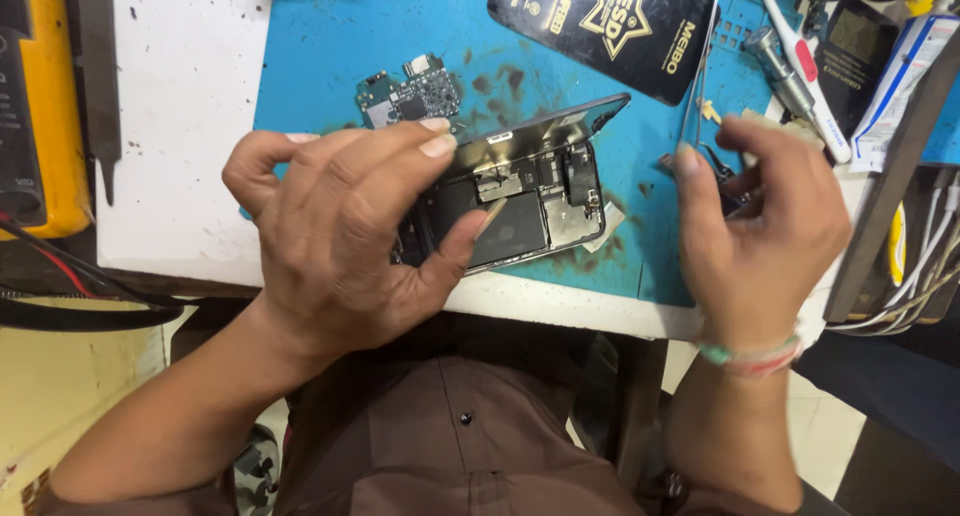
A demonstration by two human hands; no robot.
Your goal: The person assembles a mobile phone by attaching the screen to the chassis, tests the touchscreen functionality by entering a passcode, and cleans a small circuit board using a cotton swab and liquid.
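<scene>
Left hand (340,226) grips an opened smartphone (520,201) at frame centre, thumb on the battery, fingers (435,136) over the top edge; screen panel hinged up. Right hand (760,216) at 3 o'clock, pinching a small dark part, blurred. Loose circuit board (410,98) at 11 o'clock of the phone on the blue mat (330,46). Tweezers (700,66) at 1 o'clock. White bench (180,126).

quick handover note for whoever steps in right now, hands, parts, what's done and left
Left hand: grip on the opened phone, thumb on its insides, screen hinged up behind.
Right hand: holds what looks like tweezers, just right of the phone; blurred.
Loose circuit board lies on the blue mat behind the phone.
Done: phone opened, one board out.
Left: the work inside the phone; it is open.
</scene>
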